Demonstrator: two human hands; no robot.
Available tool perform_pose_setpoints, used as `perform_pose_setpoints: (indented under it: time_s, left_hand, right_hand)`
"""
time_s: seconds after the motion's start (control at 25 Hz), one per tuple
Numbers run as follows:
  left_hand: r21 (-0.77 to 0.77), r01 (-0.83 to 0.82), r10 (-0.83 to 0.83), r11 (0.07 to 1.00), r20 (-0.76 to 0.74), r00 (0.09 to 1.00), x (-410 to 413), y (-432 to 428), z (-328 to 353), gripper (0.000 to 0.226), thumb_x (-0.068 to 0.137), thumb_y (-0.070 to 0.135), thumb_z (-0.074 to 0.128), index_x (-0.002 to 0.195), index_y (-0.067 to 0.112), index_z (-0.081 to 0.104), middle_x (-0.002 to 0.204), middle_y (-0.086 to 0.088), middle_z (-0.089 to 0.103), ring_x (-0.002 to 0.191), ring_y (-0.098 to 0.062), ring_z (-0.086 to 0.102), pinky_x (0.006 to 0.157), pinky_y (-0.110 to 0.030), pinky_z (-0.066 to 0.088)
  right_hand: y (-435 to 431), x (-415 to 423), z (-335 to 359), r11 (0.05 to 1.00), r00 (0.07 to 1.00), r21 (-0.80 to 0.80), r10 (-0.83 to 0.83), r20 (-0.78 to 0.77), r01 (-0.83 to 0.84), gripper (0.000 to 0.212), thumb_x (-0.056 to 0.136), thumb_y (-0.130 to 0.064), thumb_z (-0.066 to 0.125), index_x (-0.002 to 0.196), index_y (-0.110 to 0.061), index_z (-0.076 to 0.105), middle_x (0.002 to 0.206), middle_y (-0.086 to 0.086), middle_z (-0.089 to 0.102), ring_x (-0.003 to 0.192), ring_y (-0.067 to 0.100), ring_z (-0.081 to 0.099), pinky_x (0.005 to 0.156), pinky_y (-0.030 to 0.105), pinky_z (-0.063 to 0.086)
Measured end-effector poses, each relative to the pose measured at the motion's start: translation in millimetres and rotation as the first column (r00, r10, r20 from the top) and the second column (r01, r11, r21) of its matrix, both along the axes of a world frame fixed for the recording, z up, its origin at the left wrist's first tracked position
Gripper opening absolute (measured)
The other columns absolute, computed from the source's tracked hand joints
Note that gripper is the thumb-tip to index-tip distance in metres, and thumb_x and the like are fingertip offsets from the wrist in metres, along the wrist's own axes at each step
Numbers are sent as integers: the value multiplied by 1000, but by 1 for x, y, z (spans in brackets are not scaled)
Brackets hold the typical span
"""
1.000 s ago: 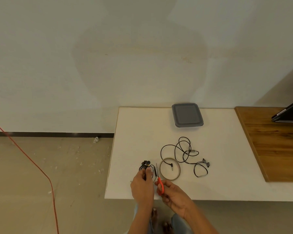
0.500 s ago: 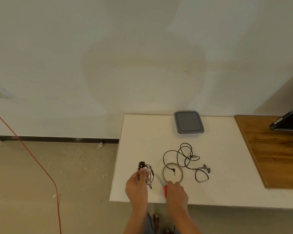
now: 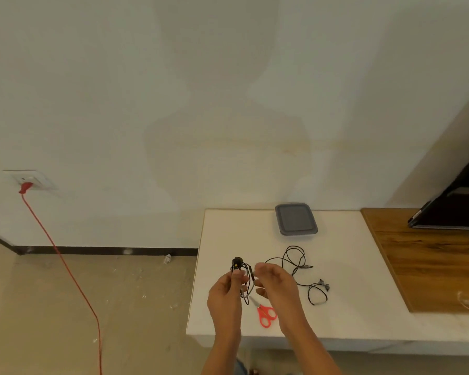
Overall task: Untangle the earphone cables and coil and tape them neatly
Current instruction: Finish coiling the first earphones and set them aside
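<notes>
Over the near edge of the white table point(image 3: 349, 266), no longer holds the red-handled scissors point(image 3: 267, 315) in the right hand point(image 3: 278, 284); half a second back, grips them there; now leaves them flat on the tabletop between the two forearms, blades pointing up toward the bundle; brings the freed hand up beside the coiled earphone point(image 3: 241, 269) instead, fingers curled, thumb and forefinger close to the strand with the inline remote; cannot tell, through the blur, whether pinching cable, a cut strip of tape, or nothing; pinches the small black coil itself in the left hand point(image 3: 226, 292), thumb on top, buds poking out above the fingertips; covers the tape roll, seen earlier beside the scissors, with the right hand.

Reads, as a judgement, as cutting finished and both hands turning to wrap or press tape round this first coil; leaves the second earphone point(image 3: 305, 266) loose and looped on the table to the right, apart from the hands, not yet coiled; so about halfway at best.

Finds no brand, label or legible writing; none on the grey lidded container point(image 3: 296, 219) at the far edge, none on the scissors, none on the dark screen point(image 3: 458, 207) above the wooden board point(image 3: 431, 261).
</notes>
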State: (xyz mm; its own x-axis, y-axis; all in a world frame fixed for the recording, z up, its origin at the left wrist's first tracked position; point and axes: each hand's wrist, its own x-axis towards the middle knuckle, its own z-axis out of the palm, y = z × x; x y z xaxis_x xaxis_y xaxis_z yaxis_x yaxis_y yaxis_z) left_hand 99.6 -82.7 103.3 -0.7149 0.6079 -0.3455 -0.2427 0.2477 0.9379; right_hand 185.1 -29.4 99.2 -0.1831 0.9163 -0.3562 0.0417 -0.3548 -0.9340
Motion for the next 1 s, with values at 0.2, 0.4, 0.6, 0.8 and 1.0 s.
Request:
perform_pose_setpoints:
  time_s: [0.2,0.4,0.6,0.8,1.0]
  left_hand:
    - [76,32,-31,997,-11,999,13,-8,40,21,94,22,56,82,25,73,78,4,73,78,-13,66,65,-16,47]
    - [121,39,-36,992,-24,999,20,-21,67,19,94,22,56,89,18,74,83,2,73,80,-14,66,66,-15,47]
    - [115,27,-19,993,-73,997,25,-32,86,20,94,24,57,83,25,73,76,5,73,74,-11,65,61,-15,44]
    - [106,27,-29,994,22,999,28,-41,97,21,94,20,57,81,27,71,81,7,72,80,-8,63,65,-17,44]
    - [115,40,-81,993,377,923,25,-45,101,22,95,14,54,83,20,71,91,-4,71,90,-20,62,88,-35,47]
  right_hand:
    - [-11,-1,28,998,999,51,-34,-2,34,11,78,-18,75,85,-11,70,81,12,72,78,30,70,68,30,58]
    - [-27,5,61,990,997,127,-60,-45,65,7,80,-15,72,80,-9,70,75,9,73,75,25,70,67,30,58]
    - [-47,6,80,986,994,146,-73,-79,84,8,83,-14,70,82,-6,68,74,10,71,69,17,67,66,27,56]
    - [-52,8,89,988,967,-140,-89,-238,57,11,85,-9,66,91,1,66,79,16,70,70,20,66,71,30,56]
    - [-50,17,99,959,944,-280,-57,-326,-39,11,82,-3,67,90,3,70,72,12,70,61,17,62,59,24,52]
